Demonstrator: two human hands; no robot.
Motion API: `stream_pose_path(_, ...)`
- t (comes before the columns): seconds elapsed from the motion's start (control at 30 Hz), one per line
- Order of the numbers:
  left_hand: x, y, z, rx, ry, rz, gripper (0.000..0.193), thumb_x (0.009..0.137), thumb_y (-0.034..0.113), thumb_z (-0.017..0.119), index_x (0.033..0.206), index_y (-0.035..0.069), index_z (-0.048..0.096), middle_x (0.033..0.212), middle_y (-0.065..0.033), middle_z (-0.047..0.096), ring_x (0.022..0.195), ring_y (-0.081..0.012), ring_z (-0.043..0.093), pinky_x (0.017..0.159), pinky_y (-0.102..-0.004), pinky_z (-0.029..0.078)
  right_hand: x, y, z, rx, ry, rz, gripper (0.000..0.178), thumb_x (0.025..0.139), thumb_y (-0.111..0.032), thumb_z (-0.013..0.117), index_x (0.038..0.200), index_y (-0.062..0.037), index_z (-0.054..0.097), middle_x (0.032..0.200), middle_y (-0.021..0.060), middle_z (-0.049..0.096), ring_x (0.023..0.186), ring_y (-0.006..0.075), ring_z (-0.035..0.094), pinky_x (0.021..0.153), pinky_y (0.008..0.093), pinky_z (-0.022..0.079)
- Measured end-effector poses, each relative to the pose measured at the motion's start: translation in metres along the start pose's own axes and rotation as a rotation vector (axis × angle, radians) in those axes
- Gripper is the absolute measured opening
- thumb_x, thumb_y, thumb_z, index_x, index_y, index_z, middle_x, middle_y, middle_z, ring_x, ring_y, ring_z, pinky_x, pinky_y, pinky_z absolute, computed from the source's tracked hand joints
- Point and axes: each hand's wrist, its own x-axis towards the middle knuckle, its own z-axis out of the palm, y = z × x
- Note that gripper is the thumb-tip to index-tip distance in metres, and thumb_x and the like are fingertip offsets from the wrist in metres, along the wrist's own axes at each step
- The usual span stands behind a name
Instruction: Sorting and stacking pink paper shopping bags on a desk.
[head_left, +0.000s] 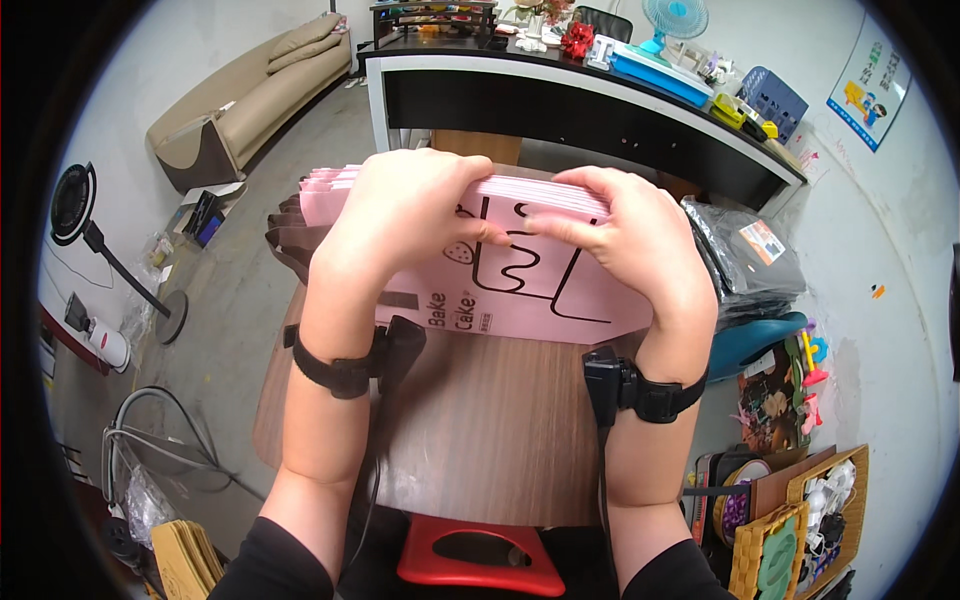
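Note:
A stack of flat pink paper bags (530, 285), printed with black line drawings and lettering, stands on its edge on the brown wooden table (480, 420). My left hand (405, 205) grips the top edge near the middle, its thumb on the near face and its fingers over the top. Farther right, my right hand (645, 230) closes on the same edge in a like way, thumb in front. Layered folds of the bags show past my left hand. Dark brown folded pieces (290, 240) stick out behind them at the left; I cannot tell what they are.
A red stool (480, 555) is at the table's near edge. Plastic-wrapped dark packages (750, 260) lie right of the table, with baskets (770, 550) nearer. A black-topped desk (560, 70) stands beyond. At left are a ring-shaped stand (110, 245), cables and a beige sofa (260, 95).

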Motion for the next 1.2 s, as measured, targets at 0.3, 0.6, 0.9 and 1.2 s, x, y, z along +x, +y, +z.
stream_pose_path(0.3, -0.008, -0.015, -0.002, 0.032, 0.018, -0.016, 0.060, 0.074, 0.057, 0.104, 0.110, 0.013, 0.087, 0.094, -0.0142, 0.084, 0.093, -0.0389, 0.082, 0.085, -0.0504, 0.064, -0.017, 0.005, 0.003, -0.013, 0.012, -0.019, 0.086, 0.116, -0.074, 0.049, 0.131, 0.0035, 0.083, 0.121, 0.0150, 0.083, 0.118, 0.0246, 0.073, 0.114, 0.0380, 0.053)
stream_pose_path(0.6, -0.011, -0.026, 0.005, 0.043, 0.006, 0.149, 0.060, 0.072, 0.059, 0.104, 0.107, 0.014, 0.088, 0.091, -0.0133, 0.084, 0.091, -0.0381, 0.082, 0.083, -0.0502, 0.064, -0.007, -0.014, 0.041, -0.016, 0.171, 0.077, 0.085, 0.115, -0.073, 0.051, 0.130, 0.0034, 0.083, 0.120, 0.0152, 0.083, 0.117, 0.0251, 0.074, 0.113, 0.0384, 0.053)
stream_pose_path(0.9, -0.005, -0.005, -0.001, 0.103, -0.041, 0.177, 0.069, 0.068, 0.062, 0.107, 0.107, 0.008, 0.088, 0.082, -0.0137, 0.083, 0.084, -0.0392, 0.081, 0.077, -0.0490, 0.061, 0.004, 0.009, -0.027, 0.017, 0.312, 0.158, 0.084, 0.113, -0.073, 0.053, 0.129, 0.0033, 0.083, 0.119, 0.0154, 0.083, 0.117, 0.0256, 0.074, 0.112, 0.0388, 0.053)
stream_pose_path(1.2, -0.001, -0.010, 0.000, 0.105, -0.009, 0.175, 0.066, 0.068, 0.063, 0.106, 0.093, 0.007, 0.083, 0.078, -0.0130, 0.080, 0.080, -0.0371, 0.080, 0.075, -0.0479, 0.061, -0.004, 0.001, -0.011, 0.027, 0.334, 0.167, 0.082, 0.112, -0.072, 0.054, 0.128, 0.0032, 0.083, 0.118, 0.0156, 0.083, 0.116, 0.0261, 0.074, 0.111, 0.0392, 0.053)
